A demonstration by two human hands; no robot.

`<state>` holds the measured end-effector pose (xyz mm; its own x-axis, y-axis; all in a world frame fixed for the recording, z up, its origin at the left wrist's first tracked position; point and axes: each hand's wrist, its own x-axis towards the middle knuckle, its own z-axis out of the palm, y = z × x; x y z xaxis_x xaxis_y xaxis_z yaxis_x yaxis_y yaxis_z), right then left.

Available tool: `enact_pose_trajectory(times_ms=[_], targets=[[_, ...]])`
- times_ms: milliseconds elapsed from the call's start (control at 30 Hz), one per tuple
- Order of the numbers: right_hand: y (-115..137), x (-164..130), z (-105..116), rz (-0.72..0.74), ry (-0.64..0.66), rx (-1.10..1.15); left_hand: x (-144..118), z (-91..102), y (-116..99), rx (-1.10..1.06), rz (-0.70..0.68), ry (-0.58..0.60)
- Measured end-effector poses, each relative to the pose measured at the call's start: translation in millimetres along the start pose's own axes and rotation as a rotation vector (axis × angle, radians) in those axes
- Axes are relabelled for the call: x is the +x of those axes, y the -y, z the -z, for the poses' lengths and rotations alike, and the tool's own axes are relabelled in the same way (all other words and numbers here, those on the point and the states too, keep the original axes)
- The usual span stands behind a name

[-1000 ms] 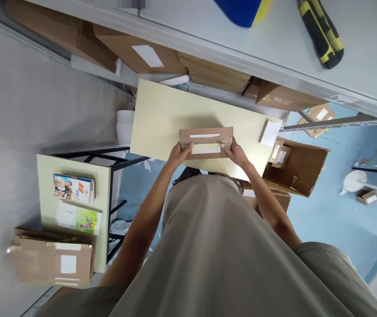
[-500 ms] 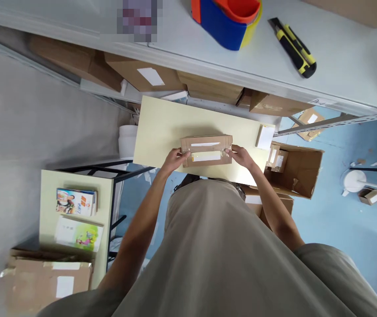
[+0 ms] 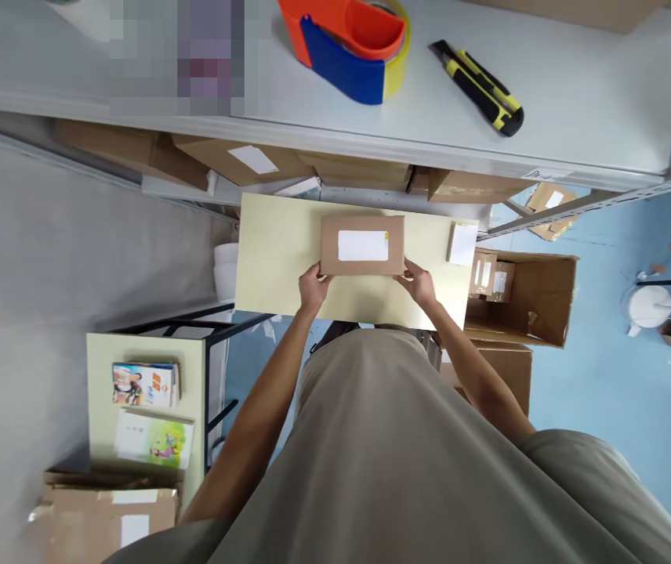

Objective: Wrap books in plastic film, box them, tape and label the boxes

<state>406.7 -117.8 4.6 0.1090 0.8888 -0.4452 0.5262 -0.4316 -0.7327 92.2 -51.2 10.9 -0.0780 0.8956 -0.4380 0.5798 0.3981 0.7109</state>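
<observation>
A small brown cardboard box [image 3: 362, 265] is held over the pale yellow table [image 3: 277, 290], its face with a white label [image 3: 363, 245] turned up toward me. My left hand [image 3: 314, 288] grips its near left corner, with the fingers partly hidden under the edge. At the near right corner my right hand [image 3: 418, 283] closes on the box in the same way. Whether the far side of the box touches the table, I cannot tell. To the right on the table lies a white pad or stack of labels [image 3: 463, 244].
Above the table, a shelf [image 3: 324, 117] carries a tape dispenser [image 3: 347, 55] and a utility knife [image 3: 480, 86]. An open carton [image 3: 541, 301] with small boxes stands right of the table. On a lower-left side table [image 3: 100, 392] lie books [image 3: 146, 384]; a large carton [image 3: 94, 525] is beside them.
The box has been tipped: its taped side with the strips faced up before, and now the broad labelled face does. Both hands have shifted to its near corners. The camera view has moved slightly.
</observation>
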Motion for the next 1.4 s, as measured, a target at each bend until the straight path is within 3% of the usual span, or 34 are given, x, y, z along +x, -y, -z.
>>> enact_pose_trajectory(times_ms=[133,300,433,567,667,767,967,1167,1400], targets=[[-20,-2,9,0.135,0.061,-0.137,-3,13.1,7,0.093,-0.049,0.024],[-65,20,79,0.186,-0.056,-0.315,-12,26.6,-10,0.215,-0.254,-0.184],[-93,60,142,0.069,-0.063,-0.469,-15,-0.3,-47,0.255,-0.384,-0.147],[-102,99,173,-0.007,0.096,-0.607,-18,-47.1,-84,0.296,-0.502,0.015],[-106,119,178,0.002,0.181,-0.658,-21,-76.8,-103,0.330,-0.588,0.133],[-112,130,175,0.041,0.202,-0.674,-26,-96.6,-111,0.344,-0.658,0.174],[-113,124,173,0.100,0.093,-0.678,-39,-117.8,-117,0.358,-0.720,0.189],[-99,91,180,0.312,-0.146,-0.668,-52,-143.5,-134,0.348,-0.709,0.334],[-97,9,183,0.435,-0.075,-0.750,-44,-211.4,-166,0.495,-0.617,0.621]])
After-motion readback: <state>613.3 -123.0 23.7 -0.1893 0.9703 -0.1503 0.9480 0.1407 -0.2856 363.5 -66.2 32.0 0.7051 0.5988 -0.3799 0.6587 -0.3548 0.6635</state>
